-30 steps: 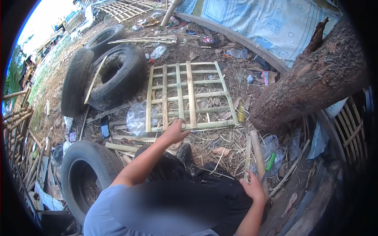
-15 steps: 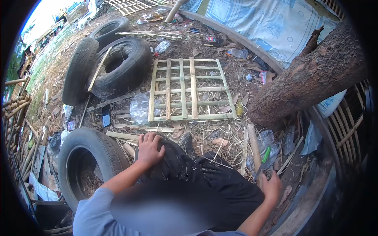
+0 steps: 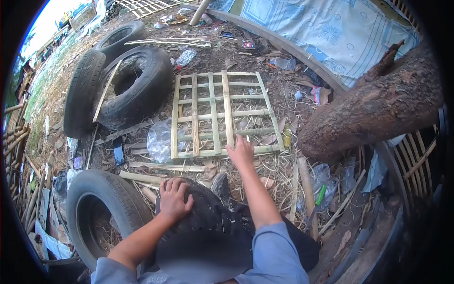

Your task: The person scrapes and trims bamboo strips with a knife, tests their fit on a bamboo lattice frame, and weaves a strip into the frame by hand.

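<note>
A square bamboo lattice [image 3: 213, 108] lies on the littered ground in front of me. My right hand [image 3: 242, 151] reaches to its near edge, the fingers curled over the near strip beside the end of an upright slat. The lattice rests flat. My left hand [image 3: 174, 199] lies on my dark-clothed left knee [image 3: 201, 208], holding nothing, its fingers spread. To the right, a knife with a green handle [image 3: 321, 194] leans by a bamboo pole [image 3: 307, 191], apart from both hands; its blade is only partly visible.
An old tire [image 3: 120, 201] stands at my left, with several more tires [image 3: 158, 90] farther off. A thick tree trunk [image 3: 373, 102] slants in at right. Clear plastic [image 3: 160, 140] and bamboo strips [image 3: 172, 167] litter the ground; a blue patterned sheet [image 3: 326, 33] hangs behind.
My right hand has left the spot beside the green-handled knife and moved forward and left onto the lattice's near edge. My left hand stays on the knee. The view has shifted slightly.
</note>
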`<state>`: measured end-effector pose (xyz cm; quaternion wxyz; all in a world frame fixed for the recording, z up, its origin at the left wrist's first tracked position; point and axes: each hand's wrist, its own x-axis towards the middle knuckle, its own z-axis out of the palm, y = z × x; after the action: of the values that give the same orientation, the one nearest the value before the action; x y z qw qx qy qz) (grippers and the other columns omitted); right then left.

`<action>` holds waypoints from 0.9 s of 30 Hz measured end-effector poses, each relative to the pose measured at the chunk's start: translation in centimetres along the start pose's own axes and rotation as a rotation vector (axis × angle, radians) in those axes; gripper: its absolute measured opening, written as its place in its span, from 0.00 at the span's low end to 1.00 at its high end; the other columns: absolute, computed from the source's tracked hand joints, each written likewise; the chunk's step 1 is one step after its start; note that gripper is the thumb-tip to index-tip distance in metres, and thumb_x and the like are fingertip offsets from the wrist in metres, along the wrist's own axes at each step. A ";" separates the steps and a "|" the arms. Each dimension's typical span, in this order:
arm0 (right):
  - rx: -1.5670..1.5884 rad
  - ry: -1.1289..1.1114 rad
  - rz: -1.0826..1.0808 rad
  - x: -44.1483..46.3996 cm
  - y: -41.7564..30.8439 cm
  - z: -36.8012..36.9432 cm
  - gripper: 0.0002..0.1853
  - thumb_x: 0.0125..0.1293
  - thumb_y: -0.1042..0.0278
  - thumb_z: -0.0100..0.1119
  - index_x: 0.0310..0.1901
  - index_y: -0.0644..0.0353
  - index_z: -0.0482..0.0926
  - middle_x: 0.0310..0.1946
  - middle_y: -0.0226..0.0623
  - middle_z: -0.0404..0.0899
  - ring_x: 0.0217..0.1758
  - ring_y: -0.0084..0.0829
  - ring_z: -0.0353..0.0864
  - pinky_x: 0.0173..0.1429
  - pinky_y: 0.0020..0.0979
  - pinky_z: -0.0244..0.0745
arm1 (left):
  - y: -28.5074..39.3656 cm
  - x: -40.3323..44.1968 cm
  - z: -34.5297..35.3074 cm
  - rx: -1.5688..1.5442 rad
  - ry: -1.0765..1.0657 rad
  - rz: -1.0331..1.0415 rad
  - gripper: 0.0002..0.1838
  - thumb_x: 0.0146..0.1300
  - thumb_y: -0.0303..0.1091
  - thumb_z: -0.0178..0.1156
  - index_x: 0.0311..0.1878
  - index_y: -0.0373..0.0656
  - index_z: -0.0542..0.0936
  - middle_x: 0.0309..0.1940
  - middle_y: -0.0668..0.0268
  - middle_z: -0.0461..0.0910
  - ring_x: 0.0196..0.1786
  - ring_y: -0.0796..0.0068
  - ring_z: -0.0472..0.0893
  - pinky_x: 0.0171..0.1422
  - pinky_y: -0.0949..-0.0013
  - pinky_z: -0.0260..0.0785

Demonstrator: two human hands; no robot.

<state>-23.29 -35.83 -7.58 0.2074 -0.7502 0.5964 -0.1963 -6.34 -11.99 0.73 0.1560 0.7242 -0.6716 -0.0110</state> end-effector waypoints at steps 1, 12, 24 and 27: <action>-0.078 0.041 0.017 1.1 -0.3 1.2 0.37 0.56 0.50 0.67 0.63 0.59 0.67 0.50 0.47 0.79 0.56 0.46 0.77 0.64 0.49 0.64 | -0.1 0.2 0.1 0.005 -0.004 0.014 0.19 0.50 0.43 0.62 0.45 0.47 0.77 0.50 0.60 0.73 0.60 0.59 0.70 0.70 0.46 0.50; -0.098 -0.017 0.031 4.3 2.2 6.1 0.28 0.55 0.57 0.64 0.57 0.57 0.73 0.36 0.43 0.85 0.39 0.39 0.85 0.59 0.48 0.65 | -0.8 0.8 1.2 0.023 -0.073 -0.002 0.20 0.48 0.44 0.63 0.45 0.49 0.79 0.50 0.60 0.73 0.61 0.59 0.70 0.71 0.44 0.48; -0.136 0.061 0.015 4.1 2.5 4.3 0.21 0.55 0.53 0.62 0.49 0.54 0.81 0.24 0.45 0.84 0.29 0.39 0.85 0.57 0.42 0.66 | -0.5 0.9 1.2 0.030 -0.067 -0.003 0.20 0.47 0.43 0.63 0.44 0.49 0.79 0.49 0.61 0.74 0.60 0.60 0.70 0.70 0.44 0.49; -0.172 0.075 0.007 4.0 2.4 4.4 0.20 0.55 0.53 0.62 0.47 0.54 0.81 0.23 0.44 0.84 0.28 0.39 0.85 0.58 0.43 0.64 | -0.5 0.8 1.2 0.034 -0.068 -0.005 0.20 0.47 0.43 0.63 0.44 0.49 0.79 0.49 0.61 0.73 0.60 0.60 0.70 0.70 0.44 0.49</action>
<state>-22.03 -39.90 -12.39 0.1204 -0.7554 0.6208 -0.1718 -6.04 -13.00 -0.34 0.1209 0.7277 -0.6747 -0.0245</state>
